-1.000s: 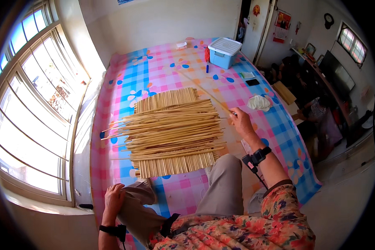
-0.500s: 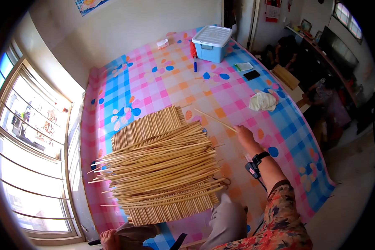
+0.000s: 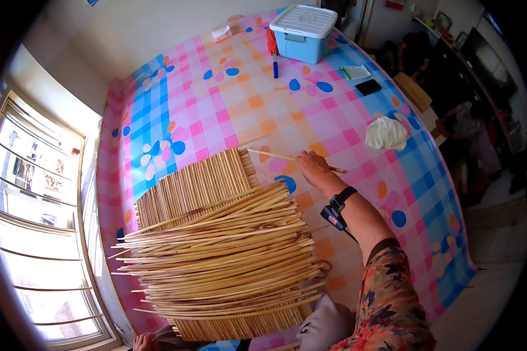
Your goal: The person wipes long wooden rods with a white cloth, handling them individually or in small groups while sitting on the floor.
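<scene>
My right hand (image 3: 316, 168) is closed around a thin straw-coloured stalk (image 3: 269, 154), whose far tip points left to the corner of a mat of stalks (image 3: 196, 182). The mat's stalks lie side by side and stand nearly upright in the view. Across its middle rests a loose heap of long stalks (image 3: 216, 251), hiding much of it. Down at the lower left edge, my left hand (image 3: 144, 342) shows only in part, its fingers curled beside my leg. What they hold, if anything, is hidden.
A checked, flowered sheet (image 3: 199, 117) covers the surface. At the back are a blue lidded box (image 3: 298, 47), a blue-handled brush (image 3: 275, 67) and a tissue pack (image 3: 222, 34). A black phone (image 3: 368, 88) and white cloth (image 3: 386, 134) lie right. A barred window is left; people sit beyond.
My right hand has moved left with the stalk, bringing its tip to the mat's corner. The view has shifted, and my left hand now sits lower, partly cut off.
</scene>
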A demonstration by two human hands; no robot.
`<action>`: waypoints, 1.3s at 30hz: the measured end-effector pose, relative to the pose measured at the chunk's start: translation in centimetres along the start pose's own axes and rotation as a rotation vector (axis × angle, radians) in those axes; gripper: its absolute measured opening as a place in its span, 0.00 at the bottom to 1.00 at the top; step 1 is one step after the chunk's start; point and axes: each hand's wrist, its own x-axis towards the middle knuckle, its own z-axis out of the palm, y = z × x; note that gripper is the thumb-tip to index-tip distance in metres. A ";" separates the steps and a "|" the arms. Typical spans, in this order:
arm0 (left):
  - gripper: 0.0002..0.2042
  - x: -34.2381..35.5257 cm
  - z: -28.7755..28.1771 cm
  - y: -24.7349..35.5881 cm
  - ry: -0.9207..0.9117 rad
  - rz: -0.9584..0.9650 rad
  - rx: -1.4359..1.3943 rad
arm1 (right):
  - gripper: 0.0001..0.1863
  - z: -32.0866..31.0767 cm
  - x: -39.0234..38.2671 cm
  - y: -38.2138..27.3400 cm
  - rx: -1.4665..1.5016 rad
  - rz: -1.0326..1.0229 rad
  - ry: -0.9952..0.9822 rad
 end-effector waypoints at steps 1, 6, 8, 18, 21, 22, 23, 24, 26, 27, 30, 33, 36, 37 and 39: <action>0.09 0.3 -0.1 0.2 -0.001 0.000 0.011 | 0.06 -0.7 -1.2 0.5 0.005 0.008 0.005; 0.09 0.5 0.3 0.3 0.008 0.021 0.019 | 0.05 -3.9 -3.6 3.0 0.036 0.026 0.095; 0.09 1.0 -0.2 0.8 -0.008 0.019 0.043 | 0.05 -4.1 -2.4 2.4 0.097 0.081 0.215; 0.09 0.4 0.4 0.3 -0.005 0.007 0.052 | 0.06 2.0 1.4 -0.6 -0.045 0.029 0.150; 0.08 0.0 0.2 0.8 0.012 -0.030 -0.029 | 0.06 -1.7 -2.2 1.8 -0.087 -0.093 0.123; 0.08 -0.1 0.0 0.9 0.005 -0.028 -0.020 | 0.06 -3.2 -4.1 3.2 -0.122 -0.161 0.148; 0.08 0.1 -0.2 1.1 -0.001 -0.024 -0.011 | 0.06 -4.8 -5.8 4.4 -0.158 -0.226 0.174; 0.08 0.2 -0.3 1.2 -0.004 -0.018 0.000 | 0.06 -6.9 -7.4 5.1 -0.166 -0.173 0.159; 0.08 -0.3 -0.1 1.2 -0.010 -0.060 -0.030 | 0.05 -10.3 -9.1 5.5 -0.167 -0.088 0.122; 0.08 -0.7 0.0 0.9 -0.028 -0.074 -0.046 | 0.06 -11.2 -9.9 5.2 -0.128 -0.039 0.157; 0.09 -0.8 -0.3 0.8 -0.031 -0.060 -0.050 | 0.09 -10.2 -11.4 4.4 0.076 0.152 0.190; 0.09 -0.5 -0.2 1.6 -0.027 -0.052 -0.043 | 0.09 -1.4 -12.5 3.9 0.396 0.353 0.088; 0.11 -0.8 0.1 1.7 -0.069 -0.093 -0.013 | 0.08 5.5 -15.2 1.5 0.586 0.508 0.048; 0.11 -1.0 0.4 1.4 -0.086 -0.111 -0.003 | 0.09 7.1 -15.9 1.1 0.616 0.542 0.039; 0.12 -1.7 1.5 -0.7 -0.110 -0.082 -0.009 | 0.10 10.2 -17.2 0.0 0.683 0.589 0.039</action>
